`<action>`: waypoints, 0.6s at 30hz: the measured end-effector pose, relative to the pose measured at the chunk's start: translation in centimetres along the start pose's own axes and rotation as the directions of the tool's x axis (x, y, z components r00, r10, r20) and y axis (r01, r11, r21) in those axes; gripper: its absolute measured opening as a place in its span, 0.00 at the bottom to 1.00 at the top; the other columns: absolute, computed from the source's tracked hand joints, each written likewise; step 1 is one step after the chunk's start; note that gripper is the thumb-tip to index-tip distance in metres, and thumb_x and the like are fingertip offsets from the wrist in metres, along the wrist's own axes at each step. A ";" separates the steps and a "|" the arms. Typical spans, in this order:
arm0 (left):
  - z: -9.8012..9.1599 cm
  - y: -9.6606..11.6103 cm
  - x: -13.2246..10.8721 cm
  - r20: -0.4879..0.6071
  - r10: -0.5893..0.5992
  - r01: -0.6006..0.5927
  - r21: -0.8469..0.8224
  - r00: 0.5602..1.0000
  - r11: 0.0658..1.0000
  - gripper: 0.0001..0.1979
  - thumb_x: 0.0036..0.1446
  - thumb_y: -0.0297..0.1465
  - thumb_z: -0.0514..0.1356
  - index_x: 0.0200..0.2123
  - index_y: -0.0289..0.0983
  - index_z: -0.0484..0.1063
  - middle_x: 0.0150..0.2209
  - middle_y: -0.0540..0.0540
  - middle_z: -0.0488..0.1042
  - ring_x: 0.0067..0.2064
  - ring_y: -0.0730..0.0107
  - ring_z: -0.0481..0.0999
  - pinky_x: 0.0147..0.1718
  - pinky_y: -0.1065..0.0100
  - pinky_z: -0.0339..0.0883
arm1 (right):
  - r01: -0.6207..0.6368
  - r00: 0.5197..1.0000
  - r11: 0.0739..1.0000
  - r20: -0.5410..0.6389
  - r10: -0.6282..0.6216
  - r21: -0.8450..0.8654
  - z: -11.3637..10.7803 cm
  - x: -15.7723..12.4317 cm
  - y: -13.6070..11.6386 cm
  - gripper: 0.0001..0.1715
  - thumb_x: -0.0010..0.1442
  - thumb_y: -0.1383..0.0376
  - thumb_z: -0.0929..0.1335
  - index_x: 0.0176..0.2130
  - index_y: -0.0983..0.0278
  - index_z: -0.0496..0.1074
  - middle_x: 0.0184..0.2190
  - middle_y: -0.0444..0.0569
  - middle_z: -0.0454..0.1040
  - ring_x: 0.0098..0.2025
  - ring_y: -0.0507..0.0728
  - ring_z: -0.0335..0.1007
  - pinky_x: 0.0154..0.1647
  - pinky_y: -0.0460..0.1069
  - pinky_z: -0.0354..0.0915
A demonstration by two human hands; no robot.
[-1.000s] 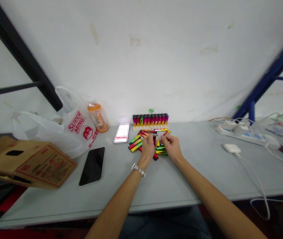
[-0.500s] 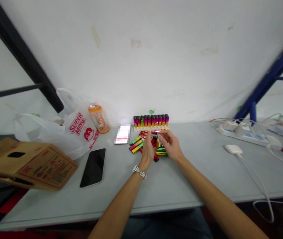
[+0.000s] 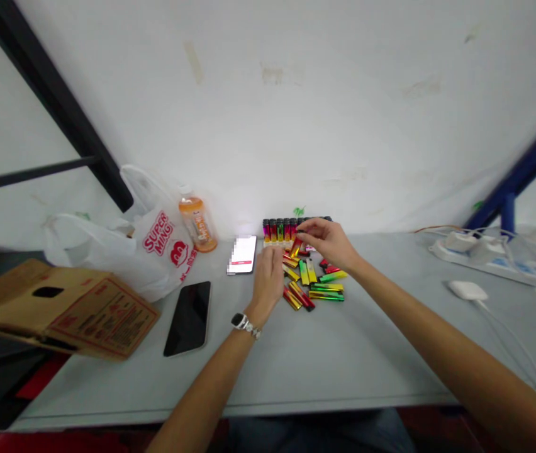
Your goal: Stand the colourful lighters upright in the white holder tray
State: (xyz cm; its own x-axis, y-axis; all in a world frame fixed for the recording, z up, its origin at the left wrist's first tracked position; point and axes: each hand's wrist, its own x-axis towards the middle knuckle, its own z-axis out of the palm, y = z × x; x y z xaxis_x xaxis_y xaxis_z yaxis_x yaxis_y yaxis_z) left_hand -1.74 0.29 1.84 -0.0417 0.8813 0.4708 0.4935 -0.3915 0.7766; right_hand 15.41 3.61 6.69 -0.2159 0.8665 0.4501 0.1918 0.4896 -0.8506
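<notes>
Red-gold glossy lighter [image 3: 296, 246] in right hand [image 3: 331, 242]

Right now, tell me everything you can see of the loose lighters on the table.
The loose lighters are slim, glossy sticks, metallic-looking, in red, yellow and green. They lie flat on the grey table, scattered at mixed angles, some overlapping, before an upright row of lighters. The left hand covers their left edge; the right hand pinches a red lighter above them.
</notes>
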 end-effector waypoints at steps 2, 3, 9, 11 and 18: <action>-1.7 -1.1 -0.5 0.035 0.047 -0.054 0.214 0.998 0.975 0.12 0.66 0.32 0.48 0.35 0.39 0.69 0.37 0.44 0.74 0.43 0.61 0.71 0.46 0.59 0.65 | 0.041 0.999 0.990 -0.008 -0.042 -0.139 0.7 2.0 0.6 0.12 0.56 0.60 0.71 0.39 0.65 0.74 0.28 0.47 0.77 0.29 0.54 0.73 0.33 0.49 0.68; -2.4 -1.6 -0.8 0.067 0.048 -0.067 0.306 0.997 0.950 0.09 0.64 0.30 0.50 0.35 0.38 0.70 0.37 0.44 0.73 0.43 0.60 0.71 0.47 0.59 0.65 | 0.069 0.997 0.975 0.000 -0.071 -0.210 1.3 2.9 1.0 0.11 0.55 0.63 0.71 0.39 0.65 0.74 0.28 0.47 0.77 0.29 0.54 0.72 0.33 0.49 0.68; -4.1 -2.8 -2.3 0.171 -0.021 -0.074 0.531 0.985 0.844 0.05 0.59 0.30 0.58 0.38 0.38 0.71 0.40 0.43 0.72 0.47 0.57 0.70 0.46 0.58 0.64 | 0.194 0.979 0.876 0.146 -0.143 -0.442 5.6 7.4 3.8 0.07 0.55 0.71 0.69 0.37 0.67 0.76 0.31 0.50 0.78 0.32 0.54 0.73 0.38 0.49 0.67; -4.1 -2.8 -2.4 0.195 -0.033 -0.076 0.526 0.980 0.847 0.05 0.58 0.31 0.60 0.39 0.39 0.72 0.41 0.43 0.72 0.47 0.57 0.70 0.46 0.58 0.64 | 0.221 0.972 0.843 0.178 -0.151 -0.491 6.6 8.3 4.2 0.08 0.55 0.71 0.69 0.37 0.68 0.77 0.32 0.51 0.78 0.34 0.54 0.73 0.39 0.48 0.66; -3.8 -3.0 -2.4 0.225 -0.033 -0.081 0.481 0.974 0.873 0.05 0.58 0.30 0.61 0.39 0.38 0.73 0.41 0.43 0.73 0.46 0.58 0.70 0.47 0.58 0.64 | 0.256 0.958 0.787 0.258 -0.127 -0.562 7.4 9.7 4.4 0.11 0.55 0.72 0.68 0.39 0.68 0.78 0.35 0.51 0.79 0.35 0.54 0.73 0.40 0.47 0.66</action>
State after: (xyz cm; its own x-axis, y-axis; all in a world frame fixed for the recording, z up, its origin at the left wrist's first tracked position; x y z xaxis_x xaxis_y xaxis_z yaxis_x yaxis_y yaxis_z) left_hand -6.46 -1.63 0.00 0.1384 0.9306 0.3388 0.8520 -0.2863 0.4384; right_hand 7.07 13.46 5.28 -0.4783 0.7426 0.4689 0.6334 0.6615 -0.4015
